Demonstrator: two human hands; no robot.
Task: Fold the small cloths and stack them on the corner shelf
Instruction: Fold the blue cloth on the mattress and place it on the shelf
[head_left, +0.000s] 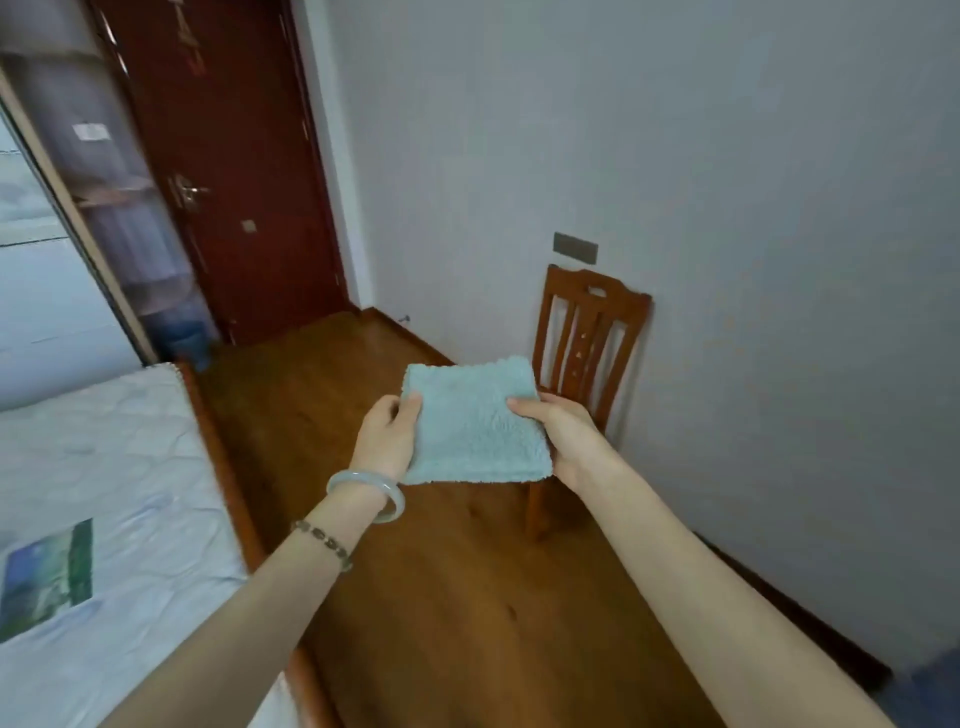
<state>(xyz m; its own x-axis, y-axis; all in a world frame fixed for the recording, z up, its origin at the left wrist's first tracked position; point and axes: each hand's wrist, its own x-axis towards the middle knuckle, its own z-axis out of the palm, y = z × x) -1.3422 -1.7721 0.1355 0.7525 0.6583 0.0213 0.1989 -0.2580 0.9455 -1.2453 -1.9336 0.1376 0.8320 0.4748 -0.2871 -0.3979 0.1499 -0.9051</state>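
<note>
The cloth (475, 423), seemingly folded, is being held in mid-air, the left hand (387, 436) pinching its 9 o'clock edge and the right hand (563, 441) its 3 o'clock edge, both equally near, a chair (587, 343) standing beyond at 1 o'clock.

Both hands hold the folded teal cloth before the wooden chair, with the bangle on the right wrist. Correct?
No. The head view shows the bangle on the left wrist. The left hand and right hand do hold the folded teal cloth before the wooden chair.
</note>
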